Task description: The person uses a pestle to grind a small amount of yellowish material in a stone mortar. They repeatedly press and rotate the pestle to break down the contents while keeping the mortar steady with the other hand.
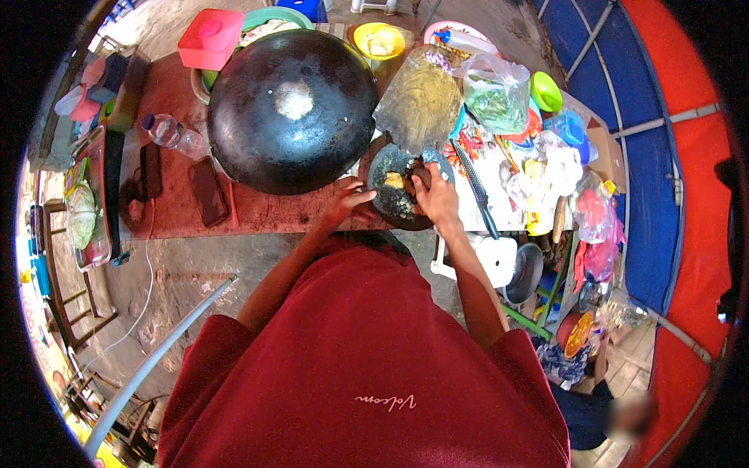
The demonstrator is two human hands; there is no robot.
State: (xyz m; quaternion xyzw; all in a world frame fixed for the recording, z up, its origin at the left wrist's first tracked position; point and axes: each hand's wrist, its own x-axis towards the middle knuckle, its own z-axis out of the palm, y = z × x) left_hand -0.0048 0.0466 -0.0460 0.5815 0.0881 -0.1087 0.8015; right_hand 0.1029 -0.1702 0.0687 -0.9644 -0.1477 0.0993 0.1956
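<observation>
A dark stone mortar (391,206) stands at the front edge of the table, with a pale yellowish paste (394,180) and crushed bits in its bowl. My right hand (439,198) is closed around a dark brown pestle (419,176) whose lower end is down in the mortar. At the mortar's left rim, my left hand (346,202) has its fingers spread and fingertips against or very near the stone. Whether it presses on the rim is hard to tell. A worn wooden cutting board (422,96) lies just beyond, its near end close to the rim.
A large blackened wok (292,134) lies upside down on the left. A knife with a dimpled blade (473,178) points away on the right, near a plastic bag of greens (497,99). A phone (208,192) and a water bottle (169,133) are farther left. A person (585,412) is at lower right.
</observation>
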